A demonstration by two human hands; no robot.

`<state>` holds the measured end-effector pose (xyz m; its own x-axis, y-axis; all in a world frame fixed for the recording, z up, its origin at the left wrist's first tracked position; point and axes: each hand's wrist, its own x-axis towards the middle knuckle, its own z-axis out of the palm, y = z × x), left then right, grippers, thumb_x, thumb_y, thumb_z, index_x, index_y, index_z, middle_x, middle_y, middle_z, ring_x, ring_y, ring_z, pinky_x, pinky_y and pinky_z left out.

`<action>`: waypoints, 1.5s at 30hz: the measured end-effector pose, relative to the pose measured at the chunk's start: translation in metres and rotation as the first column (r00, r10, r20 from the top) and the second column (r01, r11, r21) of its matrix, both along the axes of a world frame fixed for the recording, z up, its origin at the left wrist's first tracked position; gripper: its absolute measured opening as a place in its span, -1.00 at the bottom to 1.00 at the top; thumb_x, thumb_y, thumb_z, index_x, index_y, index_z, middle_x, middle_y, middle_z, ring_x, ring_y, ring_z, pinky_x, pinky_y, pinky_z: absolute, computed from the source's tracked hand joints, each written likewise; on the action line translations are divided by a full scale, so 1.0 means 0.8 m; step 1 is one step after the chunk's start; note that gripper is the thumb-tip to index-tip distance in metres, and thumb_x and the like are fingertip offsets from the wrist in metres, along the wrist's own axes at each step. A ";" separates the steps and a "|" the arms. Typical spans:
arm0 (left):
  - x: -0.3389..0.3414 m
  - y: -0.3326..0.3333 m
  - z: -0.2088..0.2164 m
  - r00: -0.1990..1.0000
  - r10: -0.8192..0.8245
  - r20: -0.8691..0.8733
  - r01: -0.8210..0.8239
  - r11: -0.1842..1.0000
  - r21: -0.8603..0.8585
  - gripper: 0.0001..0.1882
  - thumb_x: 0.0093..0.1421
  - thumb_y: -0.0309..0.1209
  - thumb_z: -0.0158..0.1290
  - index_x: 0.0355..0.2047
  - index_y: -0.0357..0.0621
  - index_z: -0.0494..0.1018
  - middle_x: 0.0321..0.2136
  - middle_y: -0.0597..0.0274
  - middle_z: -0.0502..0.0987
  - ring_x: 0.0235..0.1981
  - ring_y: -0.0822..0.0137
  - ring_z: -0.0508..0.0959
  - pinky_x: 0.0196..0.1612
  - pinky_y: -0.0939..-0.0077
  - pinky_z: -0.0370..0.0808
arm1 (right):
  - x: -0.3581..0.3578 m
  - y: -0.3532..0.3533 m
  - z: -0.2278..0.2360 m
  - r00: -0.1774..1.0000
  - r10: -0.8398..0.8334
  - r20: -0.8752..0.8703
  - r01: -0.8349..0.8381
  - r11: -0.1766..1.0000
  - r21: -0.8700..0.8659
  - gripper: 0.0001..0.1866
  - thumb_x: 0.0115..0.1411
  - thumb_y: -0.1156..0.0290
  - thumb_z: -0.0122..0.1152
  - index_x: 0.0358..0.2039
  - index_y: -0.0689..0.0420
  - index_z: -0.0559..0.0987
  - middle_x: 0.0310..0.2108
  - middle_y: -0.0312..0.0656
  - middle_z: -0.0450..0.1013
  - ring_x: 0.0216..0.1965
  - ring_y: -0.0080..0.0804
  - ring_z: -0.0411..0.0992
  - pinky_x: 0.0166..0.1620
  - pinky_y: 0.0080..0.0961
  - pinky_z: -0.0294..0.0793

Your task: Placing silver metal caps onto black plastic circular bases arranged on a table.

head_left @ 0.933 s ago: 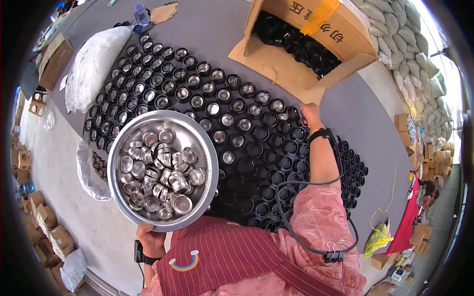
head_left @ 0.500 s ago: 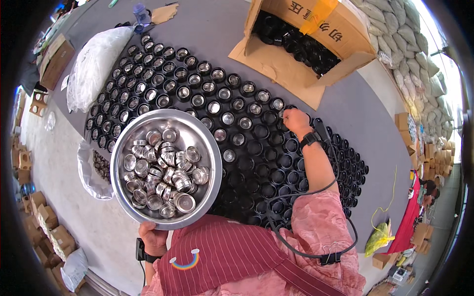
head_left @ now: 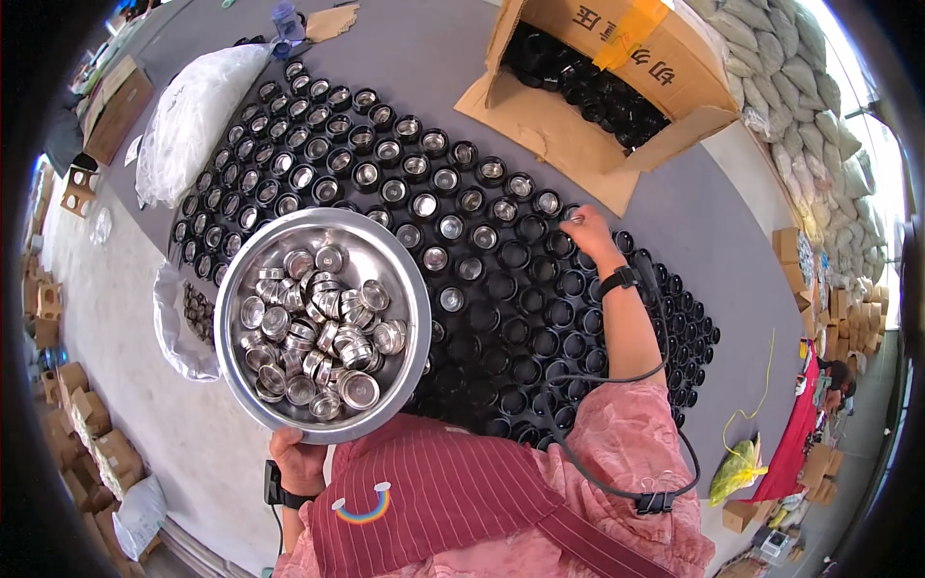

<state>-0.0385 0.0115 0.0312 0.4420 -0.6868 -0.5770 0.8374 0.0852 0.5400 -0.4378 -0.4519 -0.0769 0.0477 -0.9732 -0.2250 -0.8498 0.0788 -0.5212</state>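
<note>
My left hand (head_left: 299,462) grips the near rim of a wide steel bowl (head_left: 416,361), holding it up over the left part of the rows. A heap of small round silver metal cups (head_left: 328,337) fills the bowl's middle. My right hand (head_left: 591,234) reaches out to the far right rows, fingers pinched; a bit of shiny metal, seemingly one such cup, shows at the fingertips. Under it stand many round black holders (head_left: 514,254) in close rows. Those at the far and left side have silver cups seated inside; those nearer and right show open black rings.
An open cardboard box (head_left: 674,96) of black pieces lies at the far right of the grey surface (head_left: 732,250). A clear plastic bag (head_left: 198,125) rests at the far left. A black cable (head_left: 554,405) loops beside my right arm. Stacked sacks (head_left: 800,87) stand beyond.
The view has shifted slightly. My right hand stays over the far edge of the rows, a little farther right in the picture, still pinched. The bowl stays in my left hand.
</note>
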 end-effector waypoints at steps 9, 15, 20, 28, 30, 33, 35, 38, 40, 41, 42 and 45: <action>-0.004 0.007 0.004 0.999 0.015 -0.031 -0.014 1.000 0.015 -0.24 -0.24 -0.51 -0.02 0.12 -0.27 0.26 0.04 0.03 0.43 0.05 0.01 0.44 0.18 0.08 0.36 | 0.057 0.018 -0.002 0.984 0.163 0.075 -0.167 0.985 0.046 -0.55 -0.03 0.24 0.38 -0.21 0.25 0.48 -0.29 0.02 0.52 -0.22 -0.08 0.51 -0.12 -0.31 0.46; -0.006 0.006 0.007 0.999 0.010 -0.032 -0.010 1.000 -0.016 -0.27 -0.22 -0.51 -0.04 0.11 -0.29 0.27 0.03 0.02 0.44 0.04 0.00 0.44 0.17 0.05 0.38 | 0.022 0.005 -0.007 0.995 -0.037 0.087 0.037 0.999 0.011 -0.61 0.05 0.10 0.29 -0.38 0.22 0.54 -0.40 0.03 0.53 -0.29 -0.11 0.52 -0.17 -0.29 0.46; -0.009 0.008 0.013 0.998 0.030 -0.063 -0.028 0.999 0.033 -0.26 -0.22 -0.50 -0.05 0.11 -0.30 0.26 0.03 0.02 0.43 0.04 -0.01 0.44 0.17 0.04 0.37 | -0.004 0.014 -0.009 0.999 0.042 -0.019 -0.040 0.994 0.102 -0.61 0.04 0.12 0.34 -0.40 0.24 0.55 -0.43 -0.02 0.54 -0.34 -0.16 0.52 -0.22 -0.30 0.46; -0.007 0.015 0.007 1.000 0.008 -0.014 -0.008 1.000 -0.011 -0.23 -0.23 -0.50 -0.01 0.13 -0.25 0.25 0.04 0.06 0.43 0.06 0.03 0.43 0.18 0.08 0.36 | 0.002 0.022 -0.007 0.964 -0.144 0.222 0.165 0.983 -0.081 -0.63 0.09 0.14 0.29 -0.34 0.25 0.59 -0.40 -0.02 0.57 -0.34 -0.21 0.53 -0.24 -0.35 0.47; -0.007 0.015 0.008 1.000 -0.003 -0.015 0.003 1.000 -0.009 -0.23 -0.23 -0.50 -0.01 0.14 -0.24 0.25 0.05 0.07 0.43 0.06 0.03 0.43 0.18 0.08 0.35 | 0.021 0.032 -0.012 0.989 0.026 0.144 -0.004 0.988 -0.152 -0.66 0.11 0.17 0.25 -0.34 0.24 0.58 -0.40 0.00 0.56 -0.33 -0.17 0.53 -0.23 -0.35 0.47; -0.011 0.016 0.017 1.000 -0.007 -0.013 0.007 1.000 -0.003 -0.23 -0.23 -0.50 -0.01 0.14 -0.24 0.25 0.05 0.07 0.43 0.06 0.04 0.43 0.19 0.07 0.35 | 0.087 0.075 -0.001 0.949 0.179 0.258 -0.115 0.962 -0.247 -0.72 0.12 0.21 0.23 -0.29 0.18 0.57 -0.38 -0.03 0.54 -0.30 -0.11 0.52 -0.20 -0.33 0.48; -0.011 0.020 0.017 0.999 -0.031 -0.033 0.032 0.999 0.020 -0.22 -0.23 -0.50 0.00 0.15 -0.24 0.24 0.05 0.07 0.42 0.07 0.03 0.42 0.19 0.05 0.34 | 0.097 0.088 -0.007 0.922 0.235 0.309 -0.139 0.942 -0.304 -0.72 0.12 0.22 0.24 -0.29 0.17 0.57 -0.37 -0.05 0.54 -0.30 -0.12 0.52 -0.21 -0.32 0.48; -0.016 0.019 0.022 0.998 -0.048 -0.047 0.047 0.999 -0.017 -0.27 -0.19 -0.52 -0.03 0.13 -0.27 0.26 0.05 0.01 0.42 0.07 -0.01 0.43 0.19 0.02 0.34 | 0.118 0.108 -0.010 0.944 0.279 0.174 -0.204 0.912 -0.355 -0.75 0.11 0.27 0.26 -0.28 0.16 0.57 -0.38 -0.09 0.53 -0.30 -0.17 0.53 -0.21 -0.32 0.49; -0.015 0.018 0.011 0.995 -0.078 -0.060 0.073 0.994 -0.075 -0.29 -0.18 -0.58 -0.05 0.12 -0.28 0.27 0.04 -0.01 0.43 0.05 -0.01 0.45 0.16 0.03 0.38 | 0.126 0.116 0.003 0.925 0.237 0.297 -0.110 0.915 -0.388 -0.75 0.13 0.29 0.25 -0.24 0.16 0.56 -0.35 -0.07 0.53 -0.28 -0.21 0.53 -0.19 -0.36 0.49; -0.017 0.016 0.004 0.995 -0.082 -0.049 0.077 0.993 -0.091 -0.29 -0.18 -0.59 -0.05 0.12 -0.29 0.26 0.04 -0.01 0.44 0.05 -0.01 0.45 0.16 0.03 0.38 | 0.133 0.127 0.016 0.891 0.251 0.379 -0.068 0.898 -0.434 -0.77 0.16 0.31 0.23 -0.22 0.16 0.56 -0.34 -0.07 0.52 -0.27 -0.23 0.52 -0.18 -0.39 0.48; -0.020 0.016 0.002 0.996 -0.082 -0.039 0.077 0.991 -0.107 -0.29 -0.18 -0.60 -0.05 0.12 -0.29 0.26 0.03 -0.01 0.44 0.04 -0.01 0.46 0.16 0.03 0.38 | 0.149 0.144 0.036 0.772 0.223 0.595 -0.056 0.956 -0.287 -0.78 0.18 0.34 0.21 -0.21 0.17 0.55 -0.34 -0.10 0.53 -0.28 -0.22 0.51 -0.15 -0.41 0.47; -0.026 0.017 0.007 0.989 -0.129 -0.067 0.123 0.989 -0.087 -0.29 -0.17 -0.63 -0.05 0.13 -0.33 0.24 0.03 -0.03 0.44 0.05 -0.02 0.45 0.18 0.03 0.36 | 0.199 0.241 0.159 0.552 0.602 0.577 -0.431 0.798 -0.420 -0.58 0.04 0.27 0.33 -0.10 0.15 0.51 -0.17 -0.06 0.49 -0.15 -0.14 0.47 -0.03 -0.32 0.42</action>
